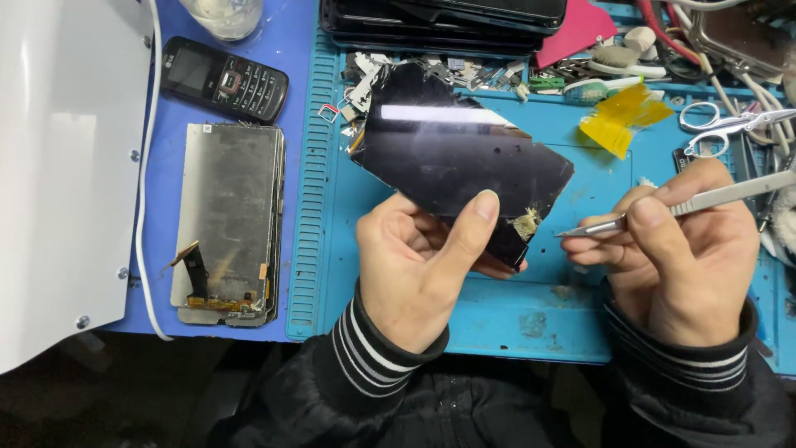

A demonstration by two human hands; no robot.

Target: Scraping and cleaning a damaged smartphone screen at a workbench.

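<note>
Far left: slanted white metal panel (66, 166) with screws along its edge, and a thin white cable (143, 207) running down beside it. Next to that, on the blue surface, a black keypad phone (224, 79) lies at an angle; below it a stripped grey metal-backed screen assembly (228, 220) lies flat, an orange flex strip at its lower end.

Centre: teal ridged silicone work mat (497, 319). Above it the left hand (423, 261) grips a glossy black flat glass panel (464, 162), thumb pressed on the front face, fingers curled behind. The panel is held off the mat, tilted, its upper left edge broken and ragged. A patch of yellowish residue (526, 222) sits on its lower right corner.

Right: the right hand (676, 249) is closed around slim silver metal tweezers (663, 207), pinched between thumb and forefinger. The tip points left and sits just beside the residue patch; whether it touches cannot be told.

Back of the mat: a stack of dark flat panels (439, 25), small loose parts, crumpled yellow tape (623, 119), silver scissors (721, 124).
</note>
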